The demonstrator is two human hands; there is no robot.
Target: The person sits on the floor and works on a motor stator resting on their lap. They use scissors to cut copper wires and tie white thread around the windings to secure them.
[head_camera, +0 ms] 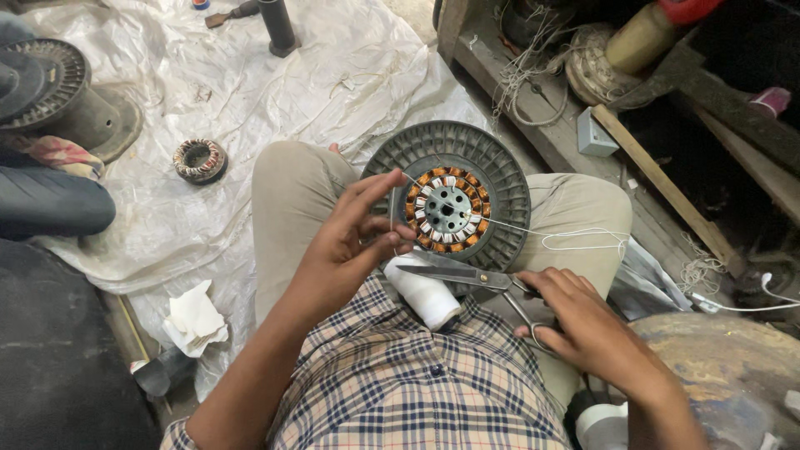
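Observation:
A round grey motor stator [450, 197] with copper windings rests on my lap, between my knees. My left hand [346, 246] is at its left side, its fingers pinching a white thread [500, 223] that runs across the windings and loops off to the right. My right hand [583, 321] grips the handles of metal scissors [454, 272], whose blades point left below the stator. A white spool of thread [427, 296] lies on my lap under the scissors.
A white plastic sheet [250, 92] covers the floor. A small wound coil [200, 160] lies on it at left, with a large grey motor housing [58, 92] beyond. A black cylinder [277, 27] stands at the top. Cluttered wooden shelves [667, 125] line the right side.

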